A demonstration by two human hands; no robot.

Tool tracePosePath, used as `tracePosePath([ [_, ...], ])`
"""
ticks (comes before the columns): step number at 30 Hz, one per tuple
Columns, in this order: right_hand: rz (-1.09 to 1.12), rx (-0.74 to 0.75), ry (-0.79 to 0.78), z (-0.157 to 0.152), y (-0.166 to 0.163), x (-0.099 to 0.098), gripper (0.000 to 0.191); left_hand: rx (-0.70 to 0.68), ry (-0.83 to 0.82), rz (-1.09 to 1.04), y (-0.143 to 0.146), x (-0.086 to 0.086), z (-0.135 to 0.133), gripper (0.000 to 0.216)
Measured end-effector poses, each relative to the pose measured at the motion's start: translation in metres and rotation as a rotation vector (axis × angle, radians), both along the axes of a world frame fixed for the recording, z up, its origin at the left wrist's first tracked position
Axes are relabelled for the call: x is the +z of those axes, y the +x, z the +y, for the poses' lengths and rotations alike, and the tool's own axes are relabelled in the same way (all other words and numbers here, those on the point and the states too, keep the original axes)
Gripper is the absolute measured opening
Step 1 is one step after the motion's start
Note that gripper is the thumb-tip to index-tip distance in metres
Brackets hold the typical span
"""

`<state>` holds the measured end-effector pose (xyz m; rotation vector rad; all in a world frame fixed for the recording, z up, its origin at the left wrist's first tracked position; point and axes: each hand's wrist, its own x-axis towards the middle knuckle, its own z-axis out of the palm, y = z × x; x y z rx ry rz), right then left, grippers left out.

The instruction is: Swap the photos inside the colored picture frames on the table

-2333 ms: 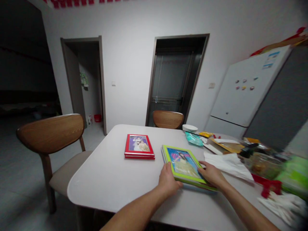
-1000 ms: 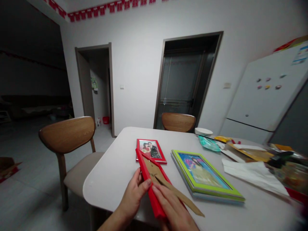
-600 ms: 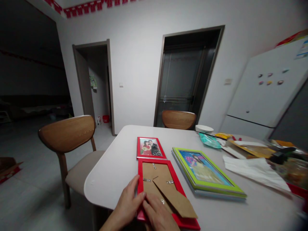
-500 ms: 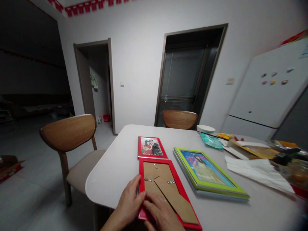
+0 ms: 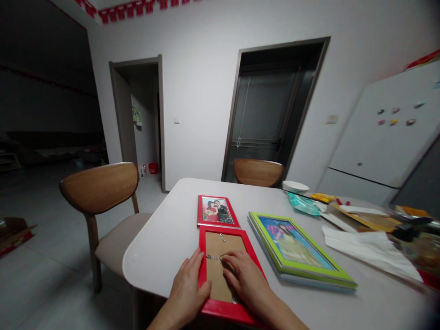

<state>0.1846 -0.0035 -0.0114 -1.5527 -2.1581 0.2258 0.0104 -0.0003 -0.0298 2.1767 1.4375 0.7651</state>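
A red picture frame [image 5: 220, 308] lies face down on the table, its brown backing board [image 5: 217, 280] and small metal clips [image 5: 212, 257] showing. Along the frame's left edge lies my left hand [image 5: 189, 285], gripping it with the fingers at the side and the thumb over the border. My right hand [image 5: 248, 278] is over the backing, fingers curled at the tip of the cardboard stand, which it mostly hides. Touching the far end is a second red frame [image 5: 217, 211], face up with a photo of a couple.
To the right, a green-bordered picture frame [image 5: 302, 245] tops a stack. Beyond it are a white sheet [image 5: 369, 247], a teal packet [image 5: 303, 204], a white bowl [image 5: 295, 186] and other clutter. A wooden chair [image 5: 103, 190] stands left of the table [image 5: 154, 247], another chair [image 5: 258, 172] behind it.
My right hand has moved from the frame's near left corner up and right onto the stand. My left hand stays at the left edge, its thumb now lower and apart from the right hand.
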Motion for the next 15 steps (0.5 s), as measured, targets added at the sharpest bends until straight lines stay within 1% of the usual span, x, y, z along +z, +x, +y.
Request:
tracePosePath([
  [6, -0.06, 0.018, 0.016, 0.022, -0.019, 0.0, 0.019, -0.005, 0.009, -0.001, 0.001, 0.0, 0.001, 0.057],
  [8, -0.064, -0.027, 0.024, 0.028, -0.024, 0.001, 0.018, -0.01, 0.014, -0.001, 0.001, -0.001, 0.001, 0.057],
  [12, -0.064, -0.167, 0.029, 0.036, -0.03, 0.0, 0.015, -0.01, 0.024, 0.0, 0.002, 0.0, -0.001, 0.057],
  [15, -0.065, -0.194, 0.024, 0.041, -0.028, -0.001, 0.019, -0.01, 0.03, -0.002, 0.001, -0.001, -0.001, 0.057],
])
